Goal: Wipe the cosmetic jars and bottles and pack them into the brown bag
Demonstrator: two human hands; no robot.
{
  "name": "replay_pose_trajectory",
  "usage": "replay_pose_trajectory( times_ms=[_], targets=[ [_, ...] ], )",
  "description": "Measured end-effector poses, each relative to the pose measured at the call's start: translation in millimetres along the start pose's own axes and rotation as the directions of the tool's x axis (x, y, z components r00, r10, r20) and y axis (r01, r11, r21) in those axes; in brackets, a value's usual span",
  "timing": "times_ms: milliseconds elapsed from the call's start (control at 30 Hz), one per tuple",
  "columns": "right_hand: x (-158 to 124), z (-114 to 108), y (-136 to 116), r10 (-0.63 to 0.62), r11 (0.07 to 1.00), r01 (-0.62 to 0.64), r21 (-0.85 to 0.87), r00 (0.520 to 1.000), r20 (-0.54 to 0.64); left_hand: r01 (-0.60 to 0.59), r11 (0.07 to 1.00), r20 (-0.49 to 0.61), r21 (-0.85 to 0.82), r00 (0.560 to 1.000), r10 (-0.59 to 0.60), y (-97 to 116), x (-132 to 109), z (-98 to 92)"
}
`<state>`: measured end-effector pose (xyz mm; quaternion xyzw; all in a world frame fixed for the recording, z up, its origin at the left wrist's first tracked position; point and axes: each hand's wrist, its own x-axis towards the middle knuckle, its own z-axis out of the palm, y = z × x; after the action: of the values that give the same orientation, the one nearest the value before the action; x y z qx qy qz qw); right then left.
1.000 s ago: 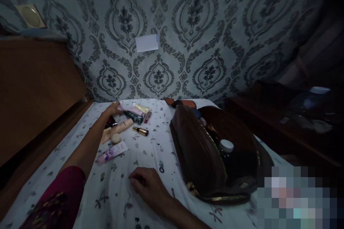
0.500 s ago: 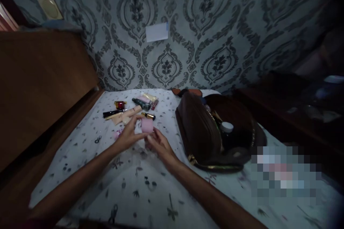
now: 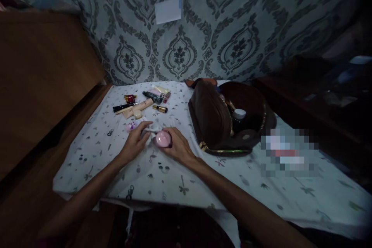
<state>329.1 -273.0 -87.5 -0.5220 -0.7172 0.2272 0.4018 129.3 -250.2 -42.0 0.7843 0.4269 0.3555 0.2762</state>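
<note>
My right hand (image 3: 179,145) is wrapped round a small pink container (image 3: 163,138), whose smooth, rounded top faces up toward me. Close on its left, my left hand (image 3: 136,139) has its fingers bent around the near end of a thin, whitish, crumpled piece (image 3: 154,128); I cannot tell whether it is cloth or plastic. That piece reaches across to the fingers of my right hand. Just beyond my left hand lie a small pink-and-purple packet (image 3: 132,125) and a round cream-coloured item (image 3: 137,114).
Cosmetics lie farther back: a beige tube (image 3: 142,107), a gold-and-black tube (image 3: 160,109), a dark green tube (image 3: 152,97) and red bottles (image 3: 130,98). An open brown bag (image 3: 210,118) stands at right, with a white-capped bottle (image 3: 239,114) inside. A wooden panel (image 3: 43,66) borders the left.
The pink container has turned so its rounded top faces me, and now sits in my right hand. My left hand has drawn slightly away from it to the left. The view has tilted downward.
</note>
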Motion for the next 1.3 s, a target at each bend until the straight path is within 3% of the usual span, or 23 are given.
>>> replay_pose_trajectory(
  times_ms=[100, 200, 367, 433, 567, 633, 767, 867, 1067, 1167, 1300],
  targets=[
    [0.5, 4.8, 5.7, 0.002, 0.999, -0.001, -0.037, 0.999, 0.044, -0.023, 1.000, 0.110, 0.005, 0.994, 0.023, -0.7, -4.2, 16.0],
    [2.3, 5.4, 10.2, 0.007, 1.000, -0.006, -0.021, 0.998, 0.055, -0.010, 1.000, 0.149, -0.022, 0.989, 0.013, -5.1, -4.1, 22.2],
    [3.8, 0.1, 6.5, 0.036, 0.999, -0.039, 0.029, 0.995, 0.088, -0.032, 0.999, 0.025, 0.013, 0.999, 0.032, -3.2, -5.5, 13.5],
    [3.6, -0.9, 5.6, 0.063, 0.997, -0.067, 0.038, 0.993, 0.104, -0.106, 0.993, 0.004, 0.049, 0.994, 0.106, 4.1, -11.1, 11.9],
    [3.0, 2.0, 9.2, 0.003, 1.000, -0.003, 0.008, 0.996, 0.085, -0.381, 0.910, 0.227, 0.164, 0.912, 0.341, 22.8, -20.0, 17.6],
    [3.0, 4.0, 11.4, -0.017, 1.000, 0.017, -0.004, 0.997, 0.081, -0.436, 0.875, 0.266, 0.209, 0.887, 0.379, 27.4, -17.6, 22.0],
    [4.4, 3.9, 11.6, 0.030, 0.999, -0.028, -0.018, 0.994, 0.104, -0.371, 0.898, 0.177, 0.237, 0.925, 0.336, 21.8, -2.4, 25.6],
    [5.3, 0.7, 8.0, 0.042, 0.999, -0.042, -0.002, 0.993, 0.114, -0.267, 0.936, 0.136, 0.229, 0.961, 0.241, 13.7, 6.3, 23.3],
    [4.4, -2.5, 3.2, 0.059, 0.998, -0.059, 0.002, 0.989, 0.133, -0.118, 0.965, 0.038, 0.234, 0.993, 0.112, 5.2, 2.2, 17.8],
    [3.5, -0.6, 5.9, 0.034, 0.999, -0.037, 0.021, 0.992, 0.118, -0.142, 0.958, 0.021, 0.249, 0.990, 0.141, 6.2, -7.8, 17.0],
    [2.8, 1.9, 10.2, 0.022, 0.999, -0.027, 0.045, 0.993, 0.113, -0.268, 0.925, 0.074, 0.270, 0.963, 0.258, 14.1, -24.6, 18.8]
  ],
)
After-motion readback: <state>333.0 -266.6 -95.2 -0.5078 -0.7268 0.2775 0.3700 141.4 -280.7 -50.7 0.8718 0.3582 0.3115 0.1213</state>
